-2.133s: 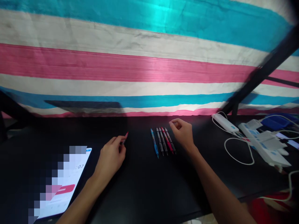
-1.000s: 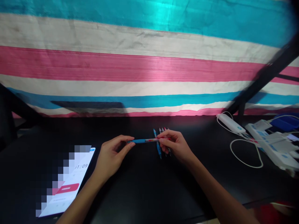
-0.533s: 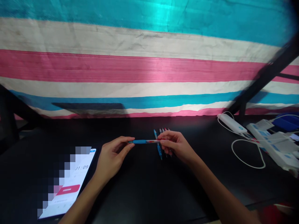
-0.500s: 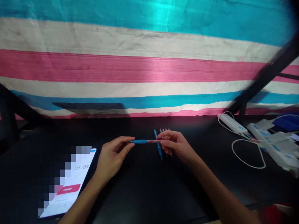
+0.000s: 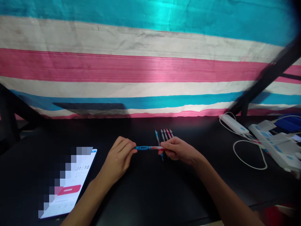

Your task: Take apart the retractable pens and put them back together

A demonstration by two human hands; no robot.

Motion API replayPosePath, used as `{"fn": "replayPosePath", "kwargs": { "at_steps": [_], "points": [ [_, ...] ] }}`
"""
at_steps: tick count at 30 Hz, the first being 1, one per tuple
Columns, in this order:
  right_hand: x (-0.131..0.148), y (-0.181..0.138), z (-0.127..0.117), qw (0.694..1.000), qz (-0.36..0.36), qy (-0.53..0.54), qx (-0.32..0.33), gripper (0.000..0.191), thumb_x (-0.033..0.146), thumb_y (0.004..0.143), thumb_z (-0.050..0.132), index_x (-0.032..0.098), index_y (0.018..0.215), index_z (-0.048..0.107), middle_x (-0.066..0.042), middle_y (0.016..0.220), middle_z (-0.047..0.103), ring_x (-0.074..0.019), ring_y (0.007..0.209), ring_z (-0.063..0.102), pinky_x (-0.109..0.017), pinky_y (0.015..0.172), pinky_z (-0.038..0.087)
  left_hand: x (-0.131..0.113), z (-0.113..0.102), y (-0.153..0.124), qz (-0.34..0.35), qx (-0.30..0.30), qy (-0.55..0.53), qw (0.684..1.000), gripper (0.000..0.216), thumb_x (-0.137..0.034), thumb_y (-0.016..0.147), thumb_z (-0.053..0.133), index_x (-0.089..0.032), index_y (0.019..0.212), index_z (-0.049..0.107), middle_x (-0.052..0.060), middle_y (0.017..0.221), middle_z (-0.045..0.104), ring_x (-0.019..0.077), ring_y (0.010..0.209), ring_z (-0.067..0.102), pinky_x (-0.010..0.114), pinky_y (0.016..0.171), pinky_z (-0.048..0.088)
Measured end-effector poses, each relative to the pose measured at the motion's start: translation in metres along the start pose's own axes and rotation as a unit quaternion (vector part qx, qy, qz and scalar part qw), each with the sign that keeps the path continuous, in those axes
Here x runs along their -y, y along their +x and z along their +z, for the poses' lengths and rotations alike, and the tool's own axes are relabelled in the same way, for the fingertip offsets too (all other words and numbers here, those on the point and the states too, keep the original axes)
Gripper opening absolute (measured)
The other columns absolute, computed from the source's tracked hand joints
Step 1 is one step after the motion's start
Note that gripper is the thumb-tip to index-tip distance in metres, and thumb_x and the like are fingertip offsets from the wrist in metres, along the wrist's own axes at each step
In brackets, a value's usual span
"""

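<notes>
A pen (image 5: pixel 142 148) with a blue grip and a clear barrel lies level between my two hands above the black table. My left hand (image 5: pixel 120 154) pinches its blue end between thumb and fingers. At the other end, my right hand (image 5: pixel 180 148) closes on the clear, reddish part. Just behind and below, a blue pen (image 5: pixel 156 136) rests on the table, partly covered by the held pen and my right fingers. Beside it lie several slim pens (image 5: pixel 165 134) in a row, their lower ends hidden by my right hand.
A phone (image 5: pixel 77 182) with a lit timer screen lies at the left, partly pixelated. To the right are a white power strip (image 5: pixel 270 141), a white power bank (image 5: pixel 234 124) and looping cables. A striped sheet (image 5: pixel 150 69) hangs behind the black table (image 5: pixel 141 194).
Both hands and the pen have come slightly lower and nearer. My left fingers have curled further around the pen's end, and the pen has turned so its grip shows a dark slot.
</notes>
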State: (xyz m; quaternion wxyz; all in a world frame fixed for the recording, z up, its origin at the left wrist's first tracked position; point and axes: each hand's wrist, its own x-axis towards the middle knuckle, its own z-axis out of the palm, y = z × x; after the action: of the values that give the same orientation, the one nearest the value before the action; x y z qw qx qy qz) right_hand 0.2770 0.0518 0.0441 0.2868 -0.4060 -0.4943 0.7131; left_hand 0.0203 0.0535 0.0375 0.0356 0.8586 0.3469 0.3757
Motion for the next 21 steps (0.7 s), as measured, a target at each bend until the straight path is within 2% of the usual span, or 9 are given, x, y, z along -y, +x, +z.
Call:
{"fn": "replayPosePath", "kwargs": {
  "at_steps": [6,12,16,21],
  "points": [
    [-0.0019,0.0008,0.007,0.998,-0.057,0.0,-0.039,0.038,0.045,0.082,0.062,0.008,0.076,0.067,0.009,0.047,0.029,-0.0026,0.04,0.017,-0.022,0.04,0.01,-0.0012,0.0003,-0.0013,0.002,0.013,0.009,1.0,0.018,-0.013,0.092,0.042,-0.018,0.078,0.051,0.004,0.07,0.05,0.0179,0.068,0.04,0.032,0.062,0.037],
    [0.0013,-0.0008,0.0086,0.98,-0.118,-0.144,-0.075,0.045,0.047,0.087,0.055,0.014,0.057,0.053,0.007,0.047,0.033,-0.0041,0.04,0.024,-0.023,0.041,0.015,-0.0027,0.0041,-0.0003,-0.052,0.03,-0.039,0.997,0.022,-0.017,0.094,0.038,-0.019,0.074,0.047,0.001,0.067,0.045,0.0167,0.067,0.041,0.03,0.062,0.037],
    [0.002,0.0003,0.0067,0.986,-0.082,-0.117,-0.091,0.045,0.05,0.086,0.054,0.014,0.059,0.054,0.007,0.048,0.034,-0.0039,0.04,0.024,-0.022,0.04,0.014,-0.0058,0.0037,0.0015,-0.085,0.075,-0.045,0.993,0.021,-0.021,0.097,0.033,-0.019,0.081,0.048,0.002,0.076,0.049,0.0174,0.074,0.046,0.031,0.07,0.041],
    [0.0008,0.0004,0.0034,0.998,-0.012,-0.018,-0.052,0.043,0.052,0.082,0.059,0.01,0.076,0.066,0.009,0.049,0.032,-0.0029,0.04,0.018,-0.021,0.04,0.01,-0.0021,0.0021,0.0013,-0.039,0.101,0.023,0.994,0.016,-0.025,0.095,0.039,-0.017,0.092,0.053,0.007,0.087,0.055,0.0202,0.081,0.047,0.034,0.074,0.043]
  ]
}}
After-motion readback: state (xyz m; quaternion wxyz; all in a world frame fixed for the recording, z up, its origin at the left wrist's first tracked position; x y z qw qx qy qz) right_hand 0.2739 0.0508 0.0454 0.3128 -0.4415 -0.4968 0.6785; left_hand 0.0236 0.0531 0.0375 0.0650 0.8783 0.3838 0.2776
